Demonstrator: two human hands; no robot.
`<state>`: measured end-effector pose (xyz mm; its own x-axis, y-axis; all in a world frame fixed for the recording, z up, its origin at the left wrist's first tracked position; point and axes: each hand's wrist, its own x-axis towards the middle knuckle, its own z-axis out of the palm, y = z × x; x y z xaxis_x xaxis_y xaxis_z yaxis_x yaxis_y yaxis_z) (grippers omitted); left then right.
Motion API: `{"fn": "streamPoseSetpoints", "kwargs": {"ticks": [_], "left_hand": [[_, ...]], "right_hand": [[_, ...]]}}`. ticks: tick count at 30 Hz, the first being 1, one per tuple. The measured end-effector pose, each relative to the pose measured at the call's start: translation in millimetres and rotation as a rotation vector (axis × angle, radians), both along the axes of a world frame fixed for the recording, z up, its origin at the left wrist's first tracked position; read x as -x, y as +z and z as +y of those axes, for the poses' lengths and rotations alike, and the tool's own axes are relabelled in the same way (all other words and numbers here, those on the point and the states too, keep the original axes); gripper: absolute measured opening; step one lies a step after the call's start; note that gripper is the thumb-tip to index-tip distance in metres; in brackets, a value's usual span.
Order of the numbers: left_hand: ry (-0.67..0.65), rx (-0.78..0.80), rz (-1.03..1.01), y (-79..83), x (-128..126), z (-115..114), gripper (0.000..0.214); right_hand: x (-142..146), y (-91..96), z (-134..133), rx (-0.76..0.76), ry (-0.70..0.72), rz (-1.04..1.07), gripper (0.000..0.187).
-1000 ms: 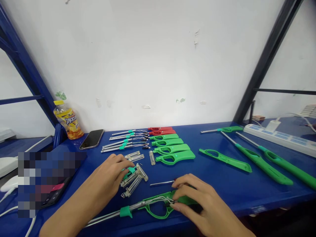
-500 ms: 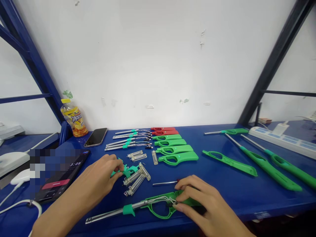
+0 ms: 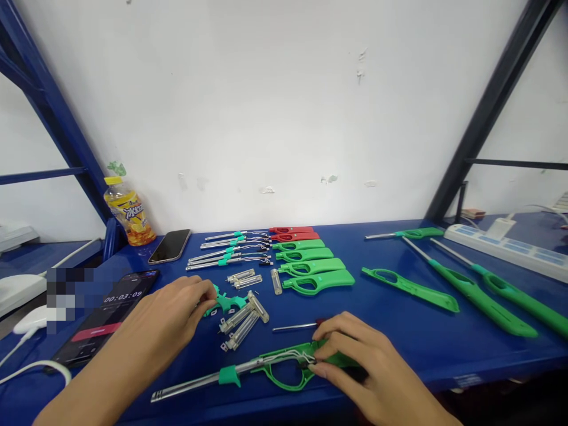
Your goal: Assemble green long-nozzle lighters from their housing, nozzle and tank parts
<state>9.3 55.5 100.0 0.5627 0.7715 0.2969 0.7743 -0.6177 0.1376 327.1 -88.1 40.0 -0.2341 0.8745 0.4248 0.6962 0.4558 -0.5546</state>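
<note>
Open lighter half-shell [image 3: 288, 370] pinned under right hand [image 3: 355, 364]; left hand [image 3: 177, 313] pinching teal trigger piece [image 3: 222, 303] — three lighters [image 3: 479, 293] assembled beyond the right fingers, several shells [image 3: 310, 266] unfilled.

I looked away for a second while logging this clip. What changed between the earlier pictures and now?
The left hand drew back leftward from the heap of clear tubes, pinching a small teal part out of it. The right hand stayed pressed on the open green lighter shell with its wires. The rows of handles and the phone timer lay unmoved.
</note>
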Motion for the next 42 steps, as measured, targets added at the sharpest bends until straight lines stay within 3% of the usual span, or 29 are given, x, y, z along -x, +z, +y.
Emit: {"fn": "streamPoseSetpoints", "kwargs": {"ticks": [2, 6, 13, 22, 28, 36, 42], "left_hand": [[-0.032, -0.002, -0.034, 6.7, -5, -10, 0.025], [-0.273, 0.114, -0.115, 14.0, -25, -37, 0.024], [-0.395, 0.147, 0.089, -5.6, -55, -61, 0.029], [-0.340, 0.137, 0.242, -6.1, -70, -72, 0.029], [-0.321, 0.236, 0.410, -6.8, -75, -72, 0.038], [-0.314, 0.119, 0.268, -12.4, -66, -70, 0.035], [-0.320, 0.169, 0.214, -16.6, -68, -72, 0.032]], "right_hand": [[0, 0.8, 0, 0.012, 0.006, -0.001, 0.008], [0, 2.2, -1, 0.031, 0.017, -0.008, 0.012], [1, 1.1, -1, 0.023, 0.018, -0.028, 0.011], [1, -1.3, -2, 0.014, -0.008, -0.074, 0.011], [1, -2.1, -1, 0.014, -0.027, -0.060, 0.010], [1, -0.4, -2, 0.016, -0.023, -0.056, 0.010], [1, -3.4, 0, 0.022, -0.003, -0.040, 0.009]]}}
